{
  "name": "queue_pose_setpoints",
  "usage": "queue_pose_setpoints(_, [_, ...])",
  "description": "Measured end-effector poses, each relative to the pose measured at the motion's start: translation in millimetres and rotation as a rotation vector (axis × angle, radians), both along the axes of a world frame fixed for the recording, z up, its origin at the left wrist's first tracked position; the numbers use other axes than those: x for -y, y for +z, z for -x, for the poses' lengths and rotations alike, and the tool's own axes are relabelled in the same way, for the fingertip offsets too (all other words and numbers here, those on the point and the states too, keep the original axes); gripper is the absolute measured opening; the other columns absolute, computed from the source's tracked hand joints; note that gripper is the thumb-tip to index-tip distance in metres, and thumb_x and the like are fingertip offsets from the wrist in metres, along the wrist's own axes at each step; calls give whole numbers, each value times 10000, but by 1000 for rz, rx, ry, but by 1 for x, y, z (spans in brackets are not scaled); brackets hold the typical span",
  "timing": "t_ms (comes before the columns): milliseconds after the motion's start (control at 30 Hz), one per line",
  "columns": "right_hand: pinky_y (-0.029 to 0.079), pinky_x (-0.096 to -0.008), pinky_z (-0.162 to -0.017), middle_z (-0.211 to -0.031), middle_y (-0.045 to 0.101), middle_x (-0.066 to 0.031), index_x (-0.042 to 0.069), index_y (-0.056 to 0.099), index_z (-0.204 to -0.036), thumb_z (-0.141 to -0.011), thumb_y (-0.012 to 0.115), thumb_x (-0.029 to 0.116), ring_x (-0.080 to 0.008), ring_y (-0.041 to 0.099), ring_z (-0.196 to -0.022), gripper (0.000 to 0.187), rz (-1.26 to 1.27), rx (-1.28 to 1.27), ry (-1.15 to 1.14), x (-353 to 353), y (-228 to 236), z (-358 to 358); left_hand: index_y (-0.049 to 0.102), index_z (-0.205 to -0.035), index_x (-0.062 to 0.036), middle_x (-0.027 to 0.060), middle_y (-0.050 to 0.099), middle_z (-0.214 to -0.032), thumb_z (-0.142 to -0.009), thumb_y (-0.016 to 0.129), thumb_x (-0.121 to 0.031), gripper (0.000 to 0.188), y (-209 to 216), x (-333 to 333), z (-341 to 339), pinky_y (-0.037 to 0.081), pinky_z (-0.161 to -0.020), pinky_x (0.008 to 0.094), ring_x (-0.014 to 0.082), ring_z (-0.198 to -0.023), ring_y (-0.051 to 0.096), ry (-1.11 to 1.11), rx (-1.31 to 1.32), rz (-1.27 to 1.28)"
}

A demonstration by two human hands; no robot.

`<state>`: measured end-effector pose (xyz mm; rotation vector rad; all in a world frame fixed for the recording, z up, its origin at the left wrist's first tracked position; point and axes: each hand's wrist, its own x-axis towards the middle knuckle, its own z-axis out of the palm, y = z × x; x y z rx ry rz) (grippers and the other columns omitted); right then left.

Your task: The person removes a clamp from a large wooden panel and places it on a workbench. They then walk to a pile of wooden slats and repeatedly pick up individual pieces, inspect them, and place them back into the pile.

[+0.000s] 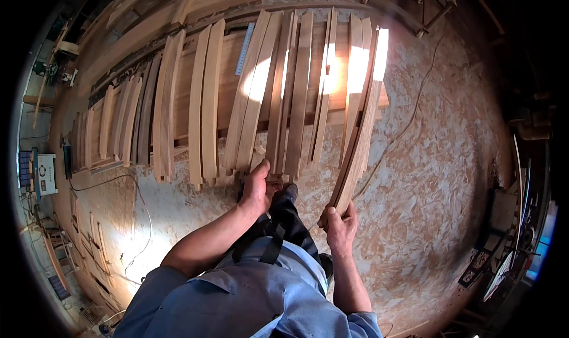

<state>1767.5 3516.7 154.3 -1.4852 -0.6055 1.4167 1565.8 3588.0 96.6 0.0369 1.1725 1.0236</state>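
My right hand is closed round the near end of a long wooden strip. This strip slants away from me, its far end lying in bright light at the right of a row of similar strips, and a dark slot shows in its edge. My left hand is closed at the near end of another wooden strip in the middle of the row, thumb on top; its other fingers are partly hidden. Between the two lie more pieces, among them a brown strip and a narrow slotted strip.
Beneath the strips runs a wide wooden board with a blue-white ruler on it. Shorter strips lie at the left. A cable crosses the stained floor on the right. A white box-shaped device stands far left.
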Motion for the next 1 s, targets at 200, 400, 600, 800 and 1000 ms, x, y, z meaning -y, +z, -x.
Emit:
queue_pose_setpoints(200, [440, -241, -484, -668, 587, -34, 14, 504, -988, -878, 605, 122, -115, 567, -538, 184, 7, 4, 4, -4, 0, -1, 538, -1245, -90, 16, 635, -923, -959, 535, -259, 331, 11, 0, -10, 492, -601, 250, 119, -723, 595, -128, -289, -178])
queue_pose_setpoints(400, [443, -241, -492, -675, 585, -38, 8, 503, -990, -886, 597, 131, -115, 568, -546, 187, -18, -58, 9, -10, 3, -1, 331, -1452, -122, 45, 601, -1095, -921, 573, -138, 584, 13, -4, -17, 507, -663, 229, 95, -823, 587, -125, -291, -304])
queue_pose_setpoints(600, [445, -246, -493, -675, 582, -40, 9, 504, -990, -887, 591, 146, -115, 563, -543, 192, -21, -22, 38, -15, 4, -1, 339, -1459, -168, 56, 601, -1101, -849, 623, -36, 686, 14, -8, -24, 521, -680, 226, 103, -793, 592, -126, -322, -273])
queue_pose_setpoints(800, [426, -238, -477, -647, 578, -39, 23, 505, -959, -889, 583, 188, -109, 555, -529, 196, -2, -38, 27, -17, 2, -1, 342, -1451, -135, 54, 538, -1240, -865, 595, -25, 648, 12, -16, -20, 547, -733, 285, 149, -994, 583, -142, -313, -325])
queue_pose_setpoints(1000, [420, -232, -471, -626, 576, -37, 30, 508, -957, -889, 595, 203, -103, 553, -525, 205, -48, -70, 34, -18, 0, -3, 226, -1483, -91, 83, 538, -1203, -893, 597, -88, 696, 8, -15, -12, 520, -792, 279, 149, -998, 571, -191, -336, -245])
